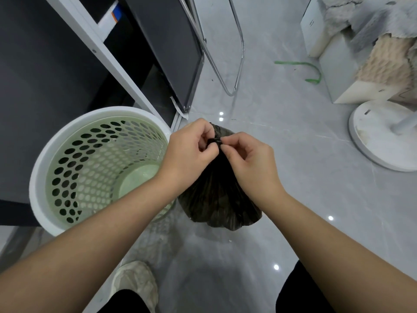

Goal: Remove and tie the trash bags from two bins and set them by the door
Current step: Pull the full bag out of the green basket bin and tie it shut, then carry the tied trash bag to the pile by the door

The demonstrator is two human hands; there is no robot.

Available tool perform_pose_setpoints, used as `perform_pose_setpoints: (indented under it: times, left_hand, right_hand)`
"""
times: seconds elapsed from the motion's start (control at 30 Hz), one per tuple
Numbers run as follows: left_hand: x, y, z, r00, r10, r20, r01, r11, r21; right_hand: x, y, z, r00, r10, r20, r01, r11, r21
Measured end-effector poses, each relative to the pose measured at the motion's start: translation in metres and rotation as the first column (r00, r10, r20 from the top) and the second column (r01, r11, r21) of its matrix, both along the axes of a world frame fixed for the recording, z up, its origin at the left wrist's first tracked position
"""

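A full black trash bag (217, 199) rests on the grey floor just right of a pale green perforated bin (90, 168) with a white rim, which has no bag in it. The bag's neck is gathered and twisted into a knot at the top. My left hand (189, 152) pinches the twisted neck from the left, and my right hand (246, 159) pinches it from the right, fingertips almost meeting at the knot. Both hands are closed on the bag's plastic.
A dark desk with a white frame (106, 50) stands behind the bin. A chrome chair leg (237, 71) is beyond the bag. A white fan base (379, 136) and boxes (352, 71) sit at right, with a green strap (302, 66) on the floor. My shoe (135, 283) is below.
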State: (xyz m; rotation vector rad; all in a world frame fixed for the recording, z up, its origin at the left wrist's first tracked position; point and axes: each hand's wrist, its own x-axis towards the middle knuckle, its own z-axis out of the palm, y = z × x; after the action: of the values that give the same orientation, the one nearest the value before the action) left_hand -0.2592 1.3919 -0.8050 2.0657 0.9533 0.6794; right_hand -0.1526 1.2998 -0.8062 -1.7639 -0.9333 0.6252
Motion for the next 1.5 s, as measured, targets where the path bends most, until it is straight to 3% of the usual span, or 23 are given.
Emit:
perform_pose_setpoints:
  times: [0.2,0.4,0.6,0.8,1.0,1.13,1.3,1.5]
  left_hand:
    - [0.01,0.006,0.026,0.999,-0.004,0.052,0.001,0.998,0.058]
    - [0.012,0.021,0.102,0.991,-0.136,-0.017,0.137,0.98,0.143]
    - [0.007,0.015,0.191,0.963,-0.267,-0.047,0.269,0.963,0.035]
    - [0.002,0.003,0.276,0.967,-0.206,-0.15,0.182,0.971,-0.158]
    - [0.005,-0.035,0.345,0.963,-0.178,-0.201,0.1,0.933,-0.347]
    - [0.017,-0.083,0.397,0.961,-0.18,-0.21,0.102,0.936,-0.336]
    - [0.027,-0.14,0.453,0.951,-0.255,-0.175,0.189,0.926,-0.326]
    - [0.041,-0.19,0.493,0.945,-0.307,-0.113,0.237,0.881,-0.411]
  right_hand:
    - [-0.001,0.009,0.024,0.975,-0.108,-0.195,0.123,0.99,0.067]
    - [0.011,0.016,0.091,0.993,-0.071,-0.097,0.078,0.995,0.062]
    - [0.012,0.01,0.169,0.993,-0.088,-0.073,0.093,0.994,0.056]
    - [0.007,-0.011,0.248,1.0,-0.021,0.018,0.022,0.999,-0.027]
    - [0.014,-0.055,0.319,1.0,0.017,-0.015,-0.018,0.995,-0.1]
    - [0.023,-0.102,0.37,0.999,0.027,-0.047,-0.033,0.991,-0.131]
    - [0.037,-0.158,0.429,0.996,0.087,0.023,-0.081,0.978,-0.191]
    - [0.043,-0.218,0.471,0.993,0.03,0.116,-0.004,0.974,-0.224]
